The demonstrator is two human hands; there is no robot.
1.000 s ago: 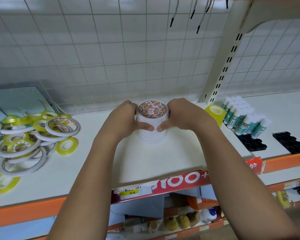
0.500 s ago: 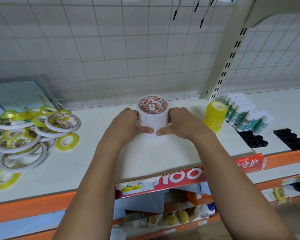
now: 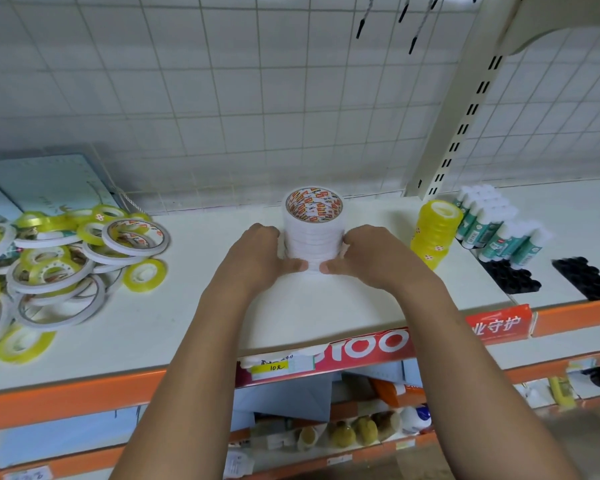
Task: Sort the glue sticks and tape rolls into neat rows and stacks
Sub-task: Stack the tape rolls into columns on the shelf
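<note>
A stack of white tape rolls (image 3: 314,233) with a red-printed core stands upright near the back of the white shelf (image 3: 174,327). My left hand (image 3: 257,254) and my right hand (image 3: 364,254) grip its lower part from either side, thumbs meeting at the front. A stack of yellow tape rolls (image 3: 433,233) stands to the right. Beyond it, white glue sticks (image 3: 492,226) with green labels stand in rows. A loose pile of white and yellow tape rolls (image 3: 59,258) lies at the left.
Two black trays (image 3: 513,278) sit at the right near the glue sticks. A wire grid wall backs the shelf, with a slotted upright post (image 3: 465,109). The shelf's orange front edge (image 3: 66,400) carries a red price strip. A lower shelf holds mixed goods.
Both hands have slid down the white stack from its top to its lower part. The stack now stands farther back on the shelf.
</note>
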